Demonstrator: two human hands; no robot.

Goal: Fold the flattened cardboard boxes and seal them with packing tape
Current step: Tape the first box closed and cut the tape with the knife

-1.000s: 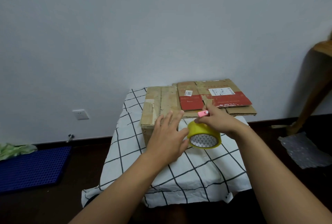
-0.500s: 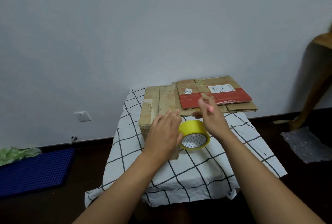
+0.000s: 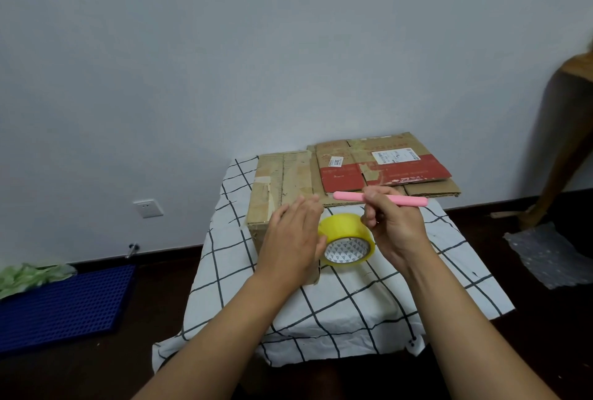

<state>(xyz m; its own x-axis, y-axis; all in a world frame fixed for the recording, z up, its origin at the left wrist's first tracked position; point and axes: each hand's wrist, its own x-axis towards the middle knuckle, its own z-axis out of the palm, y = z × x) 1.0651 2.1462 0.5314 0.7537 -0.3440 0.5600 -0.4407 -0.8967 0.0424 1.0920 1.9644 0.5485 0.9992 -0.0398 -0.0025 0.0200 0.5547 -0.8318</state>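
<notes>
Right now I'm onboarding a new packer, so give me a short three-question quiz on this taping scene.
1. True or false: the right hand holds the pink cutter.
2. Which does the left hand rest against?
A. the folded cardboard box
B. the flattened red box
C. the blue mat
3. Fill in: the yellow tape roll sits between the two ____.

Key
1. True; the fingers pinch it, held level above the roll.
2. A; the fingers lie straight along the box.
3. hands, above the checked cloth.
</notes>
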